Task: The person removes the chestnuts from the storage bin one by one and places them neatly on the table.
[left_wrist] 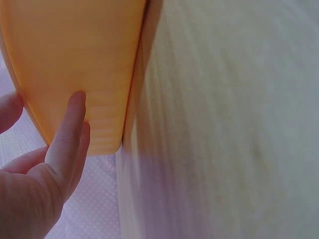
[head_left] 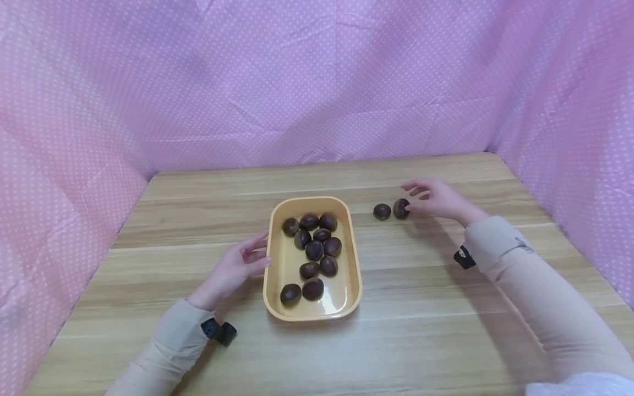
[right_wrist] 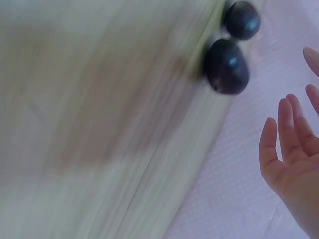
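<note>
A yellow rectangular tray [head_left: 270,308] holds several glossy dark brown chestnuts [head_left: 314,251] in the head view. My left hand [head_left: 238,268] rests at the tray's left side. Its fairly straight fingers [left_wrist: 76,112] lie along the outer wall in the left wrist view, with the thumb at the rim. To the right of the tray, two chestnuts lie side by side on the table: a left one [head_left: 382,212] and a right one [head_left: 400,208]. My right hand [head_left: 436,201] is beside the right one, fingers spread and loosely bent. In the right wrist view a gap separates hand and chestnuts.
The wood-grain table [head_left: 426,330] stretches around the tray on all sides. Pink dotted cloth [head_left: 317,82] hangs behind the table and along both sides. A black strap piece [head_left: 218,331] sits on the left wrist, another [head_left: 464,257] on the right.
</note>
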Motion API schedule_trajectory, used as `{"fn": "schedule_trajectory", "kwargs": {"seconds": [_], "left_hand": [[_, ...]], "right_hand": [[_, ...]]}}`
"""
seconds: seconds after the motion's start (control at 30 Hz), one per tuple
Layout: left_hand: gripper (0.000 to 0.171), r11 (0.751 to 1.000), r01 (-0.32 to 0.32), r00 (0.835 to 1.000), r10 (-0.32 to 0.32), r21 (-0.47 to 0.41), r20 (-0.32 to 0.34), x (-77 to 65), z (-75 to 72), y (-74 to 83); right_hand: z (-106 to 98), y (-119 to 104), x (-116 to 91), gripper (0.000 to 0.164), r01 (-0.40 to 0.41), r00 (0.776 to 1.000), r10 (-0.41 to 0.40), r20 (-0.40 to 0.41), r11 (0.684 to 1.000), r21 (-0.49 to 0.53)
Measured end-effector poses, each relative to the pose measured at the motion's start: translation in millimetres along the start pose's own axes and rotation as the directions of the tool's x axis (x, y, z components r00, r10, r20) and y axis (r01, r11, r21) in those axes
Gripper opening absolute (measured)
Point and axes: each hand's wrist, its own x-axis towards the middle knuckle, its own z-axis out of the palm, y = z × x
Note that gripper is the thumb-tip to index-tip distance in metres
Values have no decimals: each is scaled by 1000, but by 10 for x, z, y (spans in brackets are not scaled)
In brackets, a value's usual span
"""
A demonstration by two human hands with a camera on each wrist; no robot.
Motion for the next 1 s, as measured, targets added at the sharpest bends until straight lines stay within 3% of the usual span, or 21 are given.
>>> {"fn": "schedule_trajectory", "kwargs": {"seconds": [0.33,0.53,0.83,1.0], "left_hand": [[69,1000,2,1000,-2,8,2,16,-11,14],[69,1000,6,1000,-6,5,-7,21,-13,-7],[69,999,17,1000,-17,-27,13,16,-9,-1],[70,999,17,1000,-17,-36,14,8,-3,-7]], "right_hand": [[271,-321,43,48,46,998,-49,28,993,108],[472,-618,96,46,151,986,-159,48,978,146],[798,-1187,143,44,316,929,-349,120,921,228],[940,-1451,195,43,383,890,-421,174,899,213]]}}
